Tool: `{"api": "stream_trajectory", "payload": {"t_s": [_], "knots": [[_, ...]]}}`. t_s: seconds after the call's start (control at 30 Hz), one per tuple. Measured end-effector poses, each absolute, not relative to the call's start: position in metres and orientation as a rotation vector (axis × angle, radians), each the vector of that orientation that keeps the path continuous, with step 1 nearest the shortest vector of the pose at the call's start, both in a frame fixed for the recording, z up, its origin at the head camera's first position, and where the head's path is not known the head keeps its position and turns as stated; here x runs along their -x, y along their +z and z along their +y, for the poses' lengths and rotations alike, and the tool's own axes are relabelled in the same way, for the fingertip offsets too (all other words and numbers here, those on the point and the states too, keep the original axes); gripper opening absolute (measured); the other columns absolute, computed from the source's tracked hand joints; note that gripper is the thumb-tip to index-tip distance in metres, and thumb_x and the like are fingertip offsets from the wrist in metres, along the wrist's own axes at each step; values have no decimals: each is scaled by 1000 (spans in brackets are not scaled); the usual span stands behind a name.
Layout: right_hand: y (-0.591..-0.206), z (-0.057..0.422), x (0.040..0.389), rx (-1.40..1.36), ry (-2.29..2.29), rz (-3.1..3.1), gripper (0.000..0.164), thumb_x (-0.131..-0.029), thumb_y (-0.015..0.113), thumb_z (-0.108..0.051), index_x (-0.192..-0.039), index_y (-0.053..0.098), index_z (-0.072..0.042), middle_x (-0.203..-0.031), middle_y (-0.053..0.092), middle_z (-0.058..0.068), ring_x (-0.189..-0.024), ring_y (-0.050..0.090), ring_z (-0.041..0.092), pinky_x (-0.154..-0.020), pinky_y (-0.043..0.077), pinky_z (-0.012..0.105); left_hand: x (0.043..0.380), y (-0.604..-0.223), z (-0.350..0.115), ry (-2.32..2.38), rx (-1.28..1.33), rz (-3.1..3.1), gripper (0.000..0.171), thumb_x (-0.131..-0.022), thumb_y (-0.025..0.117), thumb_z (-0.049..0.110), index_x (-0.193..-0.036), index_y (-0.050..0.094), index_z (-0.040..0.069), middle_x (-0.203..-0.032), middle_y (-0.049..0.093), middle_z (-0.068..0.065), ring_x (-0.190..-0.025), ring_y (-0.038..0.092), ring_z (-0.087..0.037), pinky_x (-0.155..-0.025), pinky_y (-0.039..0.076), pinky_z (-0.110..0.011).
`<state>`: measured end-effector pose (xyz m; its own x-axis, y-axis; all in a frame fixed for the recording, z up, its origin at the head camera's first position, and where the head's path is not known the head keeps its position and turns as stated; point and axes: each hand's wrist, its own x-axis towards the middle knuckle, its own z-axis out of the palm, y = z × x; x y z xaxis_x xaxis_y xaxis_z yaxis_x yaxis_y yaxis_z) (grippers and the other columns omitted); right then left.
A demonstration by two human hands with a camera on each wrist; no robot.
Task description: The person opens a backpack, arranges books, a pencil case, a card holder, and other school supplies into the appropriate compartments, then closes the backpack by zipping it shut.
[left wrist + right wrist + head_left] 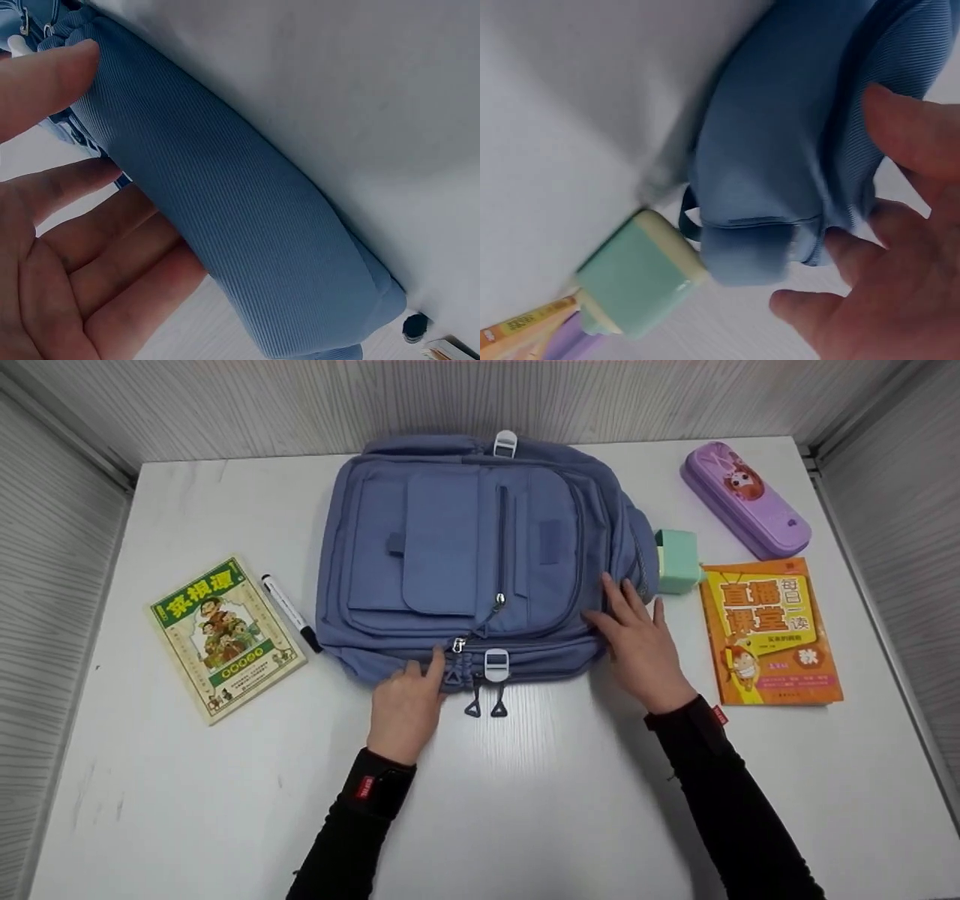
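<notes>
A blue backpack (pixel 442 540) lies on its side panel-up across the white table, its front pockets facing me. My left hand (pixel 409 709) rests at its near edge, a finger close to the zipper pull (pixel 459 644). In the left wrist view, that hand's thumb (pixel 71 75) lies on the blue fabric (pixel 217 202) and its other fingers are loosely bent along the edge. My right hand (pixel 641 652) touches the bag's near right corner with spread fingers. The right wrist view shows the right hand (pixel 907 262) beside the fabric, gripping nothing.
A green-and-cream book (pixel 229 637) and a marker (pixel 289 611) lie left of the bag. On the right are a boxy mint-green object (pixel 677 561), a purple pencil case (pixel 750 502) and an orange book (pixel 776 634). Grey panels (pixel 885 495) border the table.
</notes>
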<state>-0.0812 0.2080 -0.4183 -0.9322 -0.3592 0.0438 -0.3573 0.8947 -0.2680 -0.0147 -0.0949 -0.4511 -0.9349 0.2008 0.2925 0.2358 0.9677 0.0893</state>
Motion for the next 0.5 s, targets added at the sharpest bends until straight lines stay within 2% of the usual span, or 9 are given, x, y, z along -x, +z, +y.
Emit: {"api": "stream_trajectory", "payload": {"t_s": [0.13, 0.2, 0.27, 0.33, 0.4, 0.5], "knots": [[-411, 187, 59, 765, -440, 3178, 45, -84, 58, 12, -126, 62, -3, -154, 40, 26, -145, 34, 47, -113, 22, 74, 15, -452, -96, -200, 332, -2818, 64, -71, 88, 23, -128, 62, 7, -82, 69, -17, -59, 63, -28, -48, 50, -40], [-408, 173, 46, 928, -484, 3204, 39, -83, 60, 9, -121, 64, -3, -144, 52, 27, -137, 46, 46, -111, 31, 71, 15, -453, -97, -207, 334, -2814, 64, -71, 88, 22, -128, 62, 7, -83, 69, -17, -60, 63, -28, -48, 50, -40], [-409, 159, 35, 1093, -497, 3171, 34, -84, 62, 3, -117, 66, -5, -129, 63, 21, -123, 58, 40, -105, 44, 61, 16, -454, -97, -211, 332, -2809, 64, -71, 88, 23, -128, 62, 8, -83, 69, -17, -60, 63, -29, -48, 50, -40], [-412, 147, 25, 1194, -456, 3103, 29, -86, 64, -3, -115, 67, -7, -113, 68, 15, -107, 64, 33, -93, 53, 49, 16, -453, -97, -213, 330, -2804, 64, -71, 88, 23, -128, 62, 8, -83, 70, -17, -60, 63, -29, -48, 50, -40], [-417, 137, 18, 1246, -380, 3027, 26, -88, 66, -8, -114, 67, -8, -100, 69, 9, -92, 65, 28, -79, 55, 41, 16, -453, -97, -215, 331, -2800, 64, -71, 88, 24, -128, 62, 8, -83, 70, -17, -60, 63, -28, -48, 50, -40], [-425, 127, 13, 1269, -229, 2950, 29, -87, 69, -15, -116, 67, -10, -92, 67, 7, -83, 64, 25, -69, 54, 37, 16, -454, -97, -210, 330, -2792, 65, -70, 88, 25, -128, 63, 8, -82, 69, -17, -59, 62, -28, -47, 49, -40]]}}
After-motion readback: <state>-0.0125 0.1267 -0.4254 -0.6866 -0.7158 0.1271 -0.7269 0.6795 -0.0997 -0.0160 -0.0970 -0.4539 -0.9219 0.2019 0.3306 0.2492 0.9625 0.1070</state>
